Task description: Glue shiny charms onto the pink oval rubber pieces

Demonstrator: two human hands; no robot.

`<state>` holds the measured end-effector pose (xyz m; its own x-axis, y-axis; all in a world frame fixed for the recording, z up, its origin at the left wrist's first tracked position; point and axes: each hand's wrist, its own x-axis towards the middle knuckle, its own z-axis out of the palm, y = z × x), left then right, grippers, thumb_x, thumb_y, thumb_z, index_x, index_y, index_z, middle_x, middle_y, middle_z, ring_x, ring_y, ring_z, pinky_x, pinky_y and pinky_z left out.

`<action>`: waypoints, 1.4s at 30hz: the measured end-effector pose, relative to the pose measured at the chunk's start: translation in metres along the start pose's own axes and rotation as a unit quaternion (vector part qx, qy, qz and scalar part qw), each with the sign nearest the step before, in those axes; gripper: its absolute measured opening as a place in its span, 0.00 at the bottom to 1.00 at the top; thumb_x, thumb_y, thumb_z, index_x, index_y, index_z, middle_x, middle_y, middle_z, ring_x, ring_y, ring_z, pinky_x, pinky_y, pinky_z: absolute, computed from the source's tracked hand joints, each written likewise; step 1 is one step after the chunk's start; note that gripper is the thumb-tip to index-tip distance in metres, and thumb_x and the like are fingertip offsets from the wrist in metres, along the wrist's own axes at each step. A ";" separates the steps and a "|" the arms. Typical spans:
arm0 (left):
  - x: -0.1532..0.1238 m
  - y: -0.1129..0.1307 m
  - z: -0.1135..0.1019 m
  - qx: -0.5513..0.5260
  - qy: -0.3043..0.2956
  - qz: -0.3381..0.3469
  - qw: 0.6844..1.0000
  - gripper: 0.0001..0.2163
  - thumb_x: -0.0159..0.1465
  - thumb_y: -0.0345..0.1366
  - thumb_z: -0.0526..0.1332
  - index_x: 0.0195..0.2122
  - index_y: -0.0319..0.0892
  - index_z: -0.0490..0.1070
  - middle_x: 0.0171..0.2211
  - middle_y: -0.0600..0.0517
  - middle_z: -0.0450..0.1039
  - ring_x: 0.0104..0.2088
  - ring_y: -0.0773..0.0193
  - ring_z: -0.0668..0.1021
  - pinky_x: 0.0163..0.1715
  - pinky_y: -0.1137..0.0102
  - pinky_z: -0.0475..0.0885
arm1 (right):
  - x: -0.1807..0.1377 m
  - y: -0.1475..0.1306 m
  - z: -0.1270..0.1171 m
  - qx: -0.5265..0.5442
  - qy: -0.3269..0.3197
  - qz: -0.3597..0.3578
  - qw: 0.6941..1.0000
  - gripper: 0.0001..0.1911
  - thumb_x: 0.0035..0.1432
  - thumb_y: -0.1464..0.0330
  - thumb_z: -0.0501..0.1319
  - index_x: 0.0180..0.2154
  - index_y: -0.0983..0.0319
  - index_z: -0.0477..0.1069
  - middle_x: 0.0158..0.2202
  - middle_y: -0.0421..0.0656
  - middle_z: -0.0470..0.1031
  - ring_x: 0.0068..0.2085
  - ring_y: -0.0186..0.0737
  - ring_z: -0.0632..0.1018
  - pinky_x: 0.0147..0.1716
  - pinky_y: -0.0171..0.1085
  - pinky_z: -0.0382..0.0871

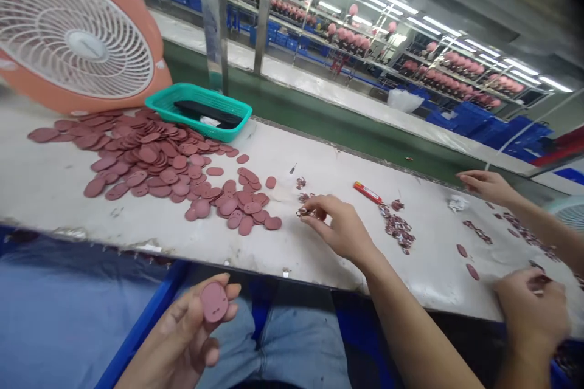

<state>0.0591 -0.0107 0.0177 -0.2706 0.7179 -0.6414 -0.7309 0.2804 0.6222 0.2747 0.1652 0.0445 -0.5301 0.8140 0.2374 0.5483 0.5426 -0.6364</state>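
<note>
My left hand (180, 331), low in front of the table edge, pinches a mauve oval disc (214, 302) between thumb and fingers. Small holes show on the disc's face. Over the middle of the table, my right hand (340, 228) is closed at its fingertips around a small shiny brown piece (306, 213); its exact kind is too small to make out. Similar small pieces (301, 183) lie just beyond those fingers. Left of my right hand, many loose mauve discs (246, 206) spread out from a large heap (150, 155).
A teal basket (237, 132) with a black item stands behind the heap, beside an orange fan (157, 42). Right of my hand lie a red tube-like item (367, 192) and a cluster of brown pieces (399, 228). A co-worker's hands (531, 304) work at the far right.
</note>
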 end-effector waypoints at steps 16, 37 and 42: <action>-0.015 0.013 0.007 0.035 -0.121 -0.036 0.991 0.20 0.45 0.53 0.78 0.28 0.41 0.85 0.23 0.50 0.76 0.24 0.69 0.75 0.18 0.83 0.68 | -0.038 -0.091 0.042 0.269 -0.082 -0.029 0.959 0.05 0.59 0.69 0.70 0.40 0.57 0.81 0.32 0.39 0.82 0.33 0.35 0.79 0.33 0.33 0.74; -0.003 0.006 -0.007 0.000 -0.163 -0.090 0.982 0.13 0.49 0.45 0.78 0.28 0.40 0.84 0.24 0.52 0.76 0.25 0.70 0.76 0.20 0.83 0.72 | -0.022 -0.099 0.028 0.146 -0.163 -0.146 0.965 0.04 0.64 0.71 0.66 0.40 0.56 0.79 0.33 0.38 0.82 0.33 0.36 0.80 0.34 0.34 0.74; -0.004 0.002 -0.009 -0.012 -0.142 -0.089 0.986 0.13 0.50 0.44 0.78 0.30 0.41 0.84 0.23 0.53 0.76 0.24 0.71 0.76 0.22 0.82 0.74 | -0.023 -0.102 0.029 0.124 -0.168 -0.171 0.963 0.03 0.64 0.72 0.65 0.38 0.59 0.78 0.31 0.40 0.81 0.31 0.36 0.79 0.34 0.35 0.73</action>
<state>0.0526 -0.0183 0.0175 0.0476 0.8087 -0.5863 -0.7662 0.4061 0.4980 0.2128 0.0849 0.0826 -0.8542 0.4615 0.2395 0.1559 0.6667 -0.7288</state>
